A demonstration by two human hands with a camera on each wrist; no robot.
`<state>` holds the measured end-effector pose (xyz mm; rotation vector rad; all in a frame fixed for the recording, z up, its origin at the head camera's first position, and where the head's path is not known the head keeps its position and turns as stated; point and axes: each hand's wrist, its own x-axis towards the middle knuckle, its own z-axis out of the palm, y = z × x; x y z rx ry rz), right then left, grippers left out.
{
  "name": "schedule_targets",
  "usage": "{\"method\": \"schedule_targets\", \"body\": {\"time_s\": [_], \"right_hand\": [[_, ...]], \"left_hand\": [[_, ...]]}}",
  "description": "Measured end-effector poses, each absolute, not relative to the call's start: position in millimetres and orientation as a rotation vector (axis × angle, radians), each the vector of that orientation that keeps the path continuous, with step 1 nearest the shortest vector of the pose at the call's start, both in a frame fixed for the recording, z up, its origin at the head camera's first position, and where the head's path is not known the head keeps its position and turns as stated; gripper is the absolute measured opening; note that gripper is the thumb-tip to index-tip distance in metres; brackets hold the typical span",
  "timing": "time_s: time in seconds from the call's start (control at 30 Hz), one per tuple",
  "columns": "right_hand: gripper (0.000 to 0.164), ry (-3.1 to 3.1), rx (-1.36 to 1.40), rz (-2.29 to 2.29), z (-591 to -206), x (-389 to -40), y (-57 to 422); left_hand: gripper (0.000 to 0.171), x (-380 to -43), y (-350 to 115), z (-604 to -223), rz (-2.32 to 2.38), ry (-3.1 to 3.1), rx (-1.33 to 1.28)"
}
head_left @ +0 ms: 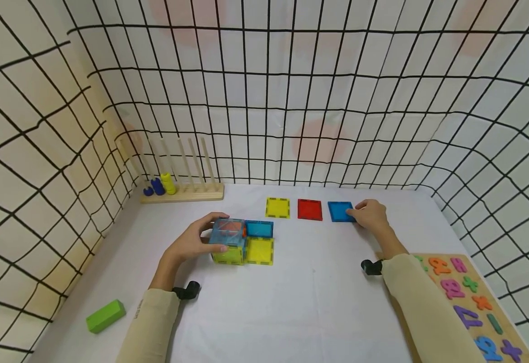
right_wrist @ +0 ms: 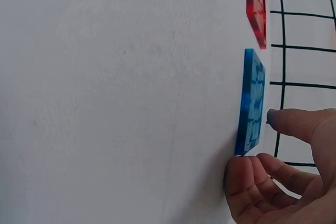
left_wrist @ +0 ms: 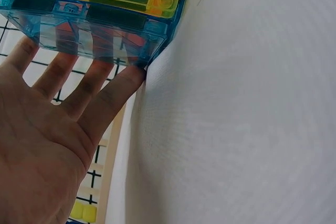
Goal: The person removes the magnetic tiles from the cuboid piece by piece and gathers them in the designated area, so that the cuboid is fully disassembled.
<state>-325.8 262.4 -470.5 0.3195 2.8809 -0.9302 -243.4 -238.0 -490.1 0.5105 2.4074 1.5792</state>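
Observation:
In the head view, my left hand holds a see-through cube of magnetic tiles, thumb along the near side and fingers at the far side. The left wrist view shows nearly straight fingers touching a blue wall of the cube. A blue tile and a yellow tile adjoin the cube on its right. My right hand is at a separate blue square tile. Curled fingertips meet this tile's edge in the right wrist view, while the thumb stands off its face.
A red tile and a yellow tile lie in a row left of the blue one. Back left stands a wooden peg rack. A green block lies front left, a letter board beneath the right forearm. Black grid surrounds the table.

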Motion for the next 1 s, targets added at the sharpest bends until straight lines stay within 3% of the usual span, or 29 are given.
{"method": "schedule_targets", "body": {"time_s": [0.37, 0.57, 1.0], "right_hand": [[0.058, 2.942, 0.115, -1.04, -457.4, -305.4, 247.4], [0.054, 2.939, -0.057, -1.132, -452.0, -295.6, 226.6], [0.052, 2.837, -0.33, -1.236, -461.2, -265.9, 170.4]], "left_hand": [[0.079, -238.2, -243.6, -488.1, 1.575, 2.406, 0.506], [0.073, -238.8, -244.9, -488.4, 1.561, 2.382, 0.516], [0.075, -237.5, -236.7, -476.7, 1.48, 2.311, 0.602]]}}
